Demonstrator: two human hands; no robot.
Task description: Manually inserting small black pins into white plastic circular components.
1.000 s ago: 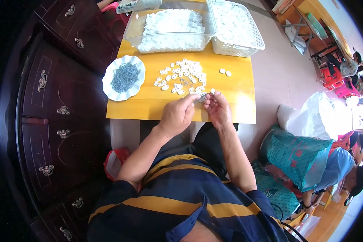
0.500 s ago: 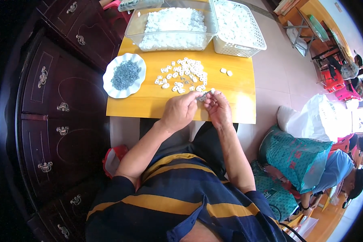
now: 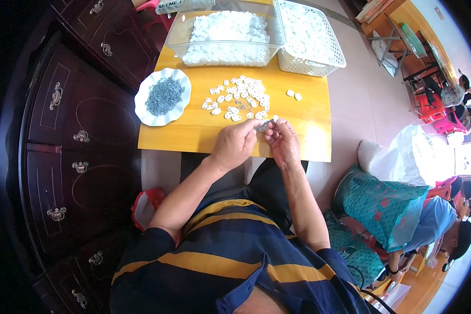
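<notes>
Head view. Left hand (image 3: 232,145): fingers pinch a thin grey piece (image 3: 265,125). Right hand (image 3: 284,148): fingers pinch a small white piece (image 3: 276,119) over the near part of the counter (image 3: 178,137). Judgement: light grip, steady wrists, both pieces kept low. White piece looks pale, glossy; finer detail too small to tell.

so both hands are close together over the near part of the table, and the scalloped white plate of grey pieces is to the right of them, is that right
Not quite: the scalloped white plate of grey pieces is left of the hands, as the head view shows. The left hand and right hand are close together over the table's near part.
</notes>
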